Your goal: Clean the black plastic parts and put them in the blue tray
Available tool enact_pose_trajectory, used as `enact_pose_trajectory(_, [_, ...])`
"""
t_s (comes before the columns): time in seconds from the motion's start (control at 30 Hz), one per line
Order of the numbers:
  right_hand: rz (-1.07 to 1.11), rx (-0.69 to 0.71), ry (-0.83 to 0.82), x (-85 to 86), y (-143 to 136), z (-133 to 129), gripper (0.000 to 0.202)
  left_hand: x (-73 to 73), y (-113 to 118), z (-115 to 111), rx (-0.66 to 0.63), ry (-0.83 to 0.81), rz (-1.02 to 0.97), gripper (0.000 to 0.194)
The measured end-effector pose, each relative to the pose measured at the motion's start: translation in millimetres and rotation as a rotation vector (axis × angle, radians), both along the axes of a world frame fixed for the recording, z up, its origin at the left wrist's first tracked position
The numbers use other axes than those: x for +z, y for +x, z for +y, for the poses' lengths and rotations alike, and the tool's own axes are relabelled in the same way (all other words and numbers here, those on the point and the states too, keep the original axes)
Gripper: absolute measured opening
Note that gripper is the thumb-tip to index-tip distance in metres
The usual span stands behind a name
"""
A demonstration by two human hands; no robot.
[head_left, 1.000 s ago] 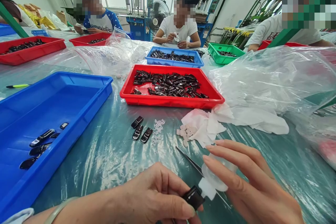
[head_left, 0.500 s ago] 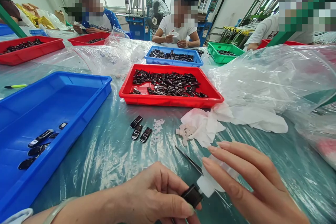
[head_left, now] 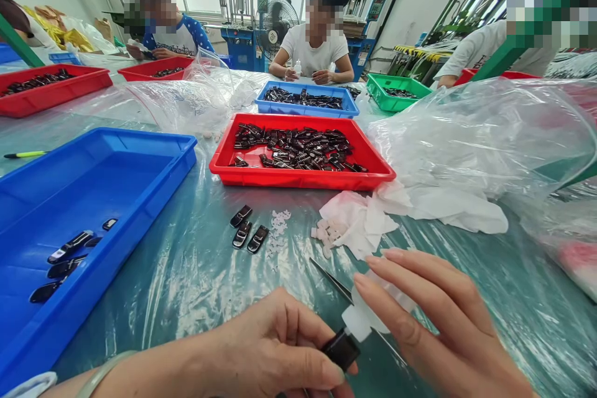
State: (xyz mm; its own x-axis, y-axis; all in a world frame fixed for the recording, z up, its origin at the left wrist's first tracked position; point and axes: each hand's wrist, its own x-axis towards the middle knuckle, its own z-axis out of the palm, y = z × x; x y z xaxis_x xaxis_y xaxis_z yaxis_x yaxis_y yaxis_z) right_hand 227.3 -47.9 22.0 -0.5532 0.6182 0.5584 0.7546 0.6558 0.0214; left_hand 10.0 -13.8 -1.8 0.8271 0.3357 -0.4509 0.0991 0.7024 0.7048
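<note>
Pinched between the thumb and fingers of my left hand (head_left: 280,345) is a small black plastic part (head_left: 342,349). My right hand (head_left: 433,311) has its fingers closed around a translucent white squeeze bottle (head_left: 358,322), tilted with its narrow end at the top edge of the black part. Whether the tip touches the part or sits just over it is hard to tell. Beneath the bottle, pointed metal tweezers (head_left: 329,277) lie on the table. Farther forward are three glossy black clips (head_left: 257,239) beside small whitish bits (head_left: 280,224).
A red tray (head_left: 298,179) heaped with black parts stands ahead. To the left, a blue tray (head_left: 140,186) holds several black pieces. A crumpled white cloth (head_left: 368,227) with pale scraps lies right of centre, near clear plastic bags (head_left: 476,143). Several people sit around the table.
My right hand has brought the bottle slightly left and down, closing the gap to the black part. My left hand stays nearly still. The person opposite has lowered their hands, showing a small bottle.
</note>
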Motion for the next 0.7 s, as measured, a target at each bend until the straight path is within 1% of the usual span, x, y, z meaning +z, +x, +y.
enact_pose_trajectory(0.17, [0.073, -0.010, 0.003, -0.9, -2.2, 11.4, 0.040, 3.8, 0.3, 2.3, 0.011, 0.029, -0.027, 0.024])
enact_pose_trajectory(0.27, [0.160, -0.022, -0.070, -1.6, -2.1, 19.0, 0.035, 7.6, 3.0, 4.2, 0.046, 0.033, -0.025, 0.020])
enact_pose_trajectory(0.37, [0.271, -0.109, -0.208, -5.5, 0.3, 21.6, 0.032, 8.9, 4.9, 4.6, 0.068, 0.063, -0.010, 0.022])
enact_pose_trajectory(0.53, [0.487, -0.269, -0.378, -12.9, 6.4, 18.5, 0.032, 7.8, 2.4, 3.8, 0.094, 0.192, -0.062, 0.026])
enact_pose_trajectory(0.63, [0.522, -0.326, -0.449, -13.6, 13.5, 17.1, 0.033, 8.2, 1.2, 5.2, 0.102, 0.269, -0.099, 0.026])
enact_pose_trajectory(0.7, [0.530, -0.364, -0.452, -13.9, 21.5, 16.3, 0.032, 8.6, 1.2, 6.3, 0.113, 0.284, -0.090, 0.026])
